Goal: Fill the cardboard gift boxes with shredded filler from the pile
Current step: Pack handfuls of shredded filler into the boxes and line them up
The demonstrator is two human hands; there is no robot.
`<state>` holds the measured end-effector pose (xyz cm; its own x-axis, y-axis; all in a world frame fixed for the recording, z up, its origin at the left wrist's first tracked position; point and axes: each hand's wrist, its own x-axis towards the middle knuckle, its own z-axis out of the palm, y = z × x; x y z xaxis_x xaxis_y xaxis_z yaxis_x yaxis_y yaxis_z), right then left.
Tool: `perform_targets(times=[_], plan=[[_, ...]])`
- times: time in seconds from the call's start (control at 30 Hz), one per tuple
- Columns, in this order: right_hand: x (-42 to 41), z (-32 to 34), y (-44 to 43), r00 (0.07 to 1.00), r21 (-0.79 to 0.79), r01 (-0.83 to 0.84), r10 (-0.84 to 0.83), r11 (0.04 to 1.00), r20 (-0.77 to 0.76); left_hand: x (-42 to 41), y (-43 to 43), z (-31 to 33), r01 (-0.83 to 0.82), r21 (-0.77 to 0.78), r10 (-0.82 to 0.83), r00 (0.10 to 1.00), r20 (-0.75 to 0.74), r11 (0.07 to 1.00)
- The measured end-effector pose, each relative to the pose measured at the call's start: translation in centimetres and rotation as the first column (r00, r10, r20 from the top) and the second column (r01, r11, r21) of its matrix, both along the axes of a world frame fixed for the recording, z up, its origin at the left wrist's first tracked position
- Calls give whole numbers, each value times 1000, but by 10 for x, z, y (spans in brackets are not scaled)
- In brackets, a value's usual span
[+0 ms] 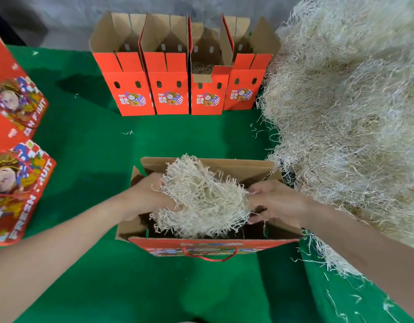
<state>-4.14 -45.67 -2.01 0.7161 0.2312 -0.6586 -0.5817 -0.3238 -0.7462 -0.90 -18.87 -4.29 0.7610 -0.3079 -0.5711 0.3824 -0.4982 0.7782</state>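
Green table cloth [89, 145], grey surface [61, 22] behind

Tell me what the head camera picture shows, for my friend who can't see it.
The left hand and right hand hold a clump of filler over an open red box on a green table. A big pile of filler lies on the right, four open boxes stand in a row behind, and two closed boxes lie on the left.

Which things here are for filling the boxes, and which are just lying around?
For the job:
- left hand and right hand, both gripping a filler clump
- open box under the clump
- filler pile
- back-row boxes, four, flaps open

Just lying about:
- closed boxes at the left
- stray strands on the green cloth
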Motion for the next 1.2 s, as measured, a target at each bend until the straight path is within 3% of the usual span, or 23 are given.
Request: perform_targets(times=[0.1,0.17,0.37,0.53,0.63,0.73,0.83,0.97,1.07,1.13,1.2], plan=[[0,-1,20,996,-11,-66,67,998,51,-2,-11,9,13,-99,-37,971,-238,995],[1,-4,35,997,16,-71,70,997,45,-4,-27,13,46,-143,-87,952,-293,989],[2,-1,28,1000,82,22,-21,996,-18,3,-29,6,-107,-104,91,985,-148,989],[2,-4,-13,951,76,308,-306,948,-34,3,12,6,-239,-87,220,958,-182,967],[0,-3,4,998,102,62,-63,993,8,1,-1,11,-210,-145,172,956,-236,967],[0,-5,37,992,43,-126,126,991,6,-4,-24,11,-65,-199,9,962,-271,978],[3,-6,34,995,-90,-67,74,994,73,-10,-29,14,79,-230,-121,977,-177,970],[6,-13,13,992,-239,-16,45,971,114,-8,-22,2,-6,-246,-36,985,-167,969],[7,-13,7,997,-253,41,-22,967,75,-8,-18,3,21,-160,-46,987,-152,987],[8,-4,-6,984,-219,170,-153,961,94,-9,-3,5,36,-112,-49,992,-118,993],[7,4,-23,958,-146,275,-259,950,121,-8,12,7,-74,-59,66,989,-135,996]])
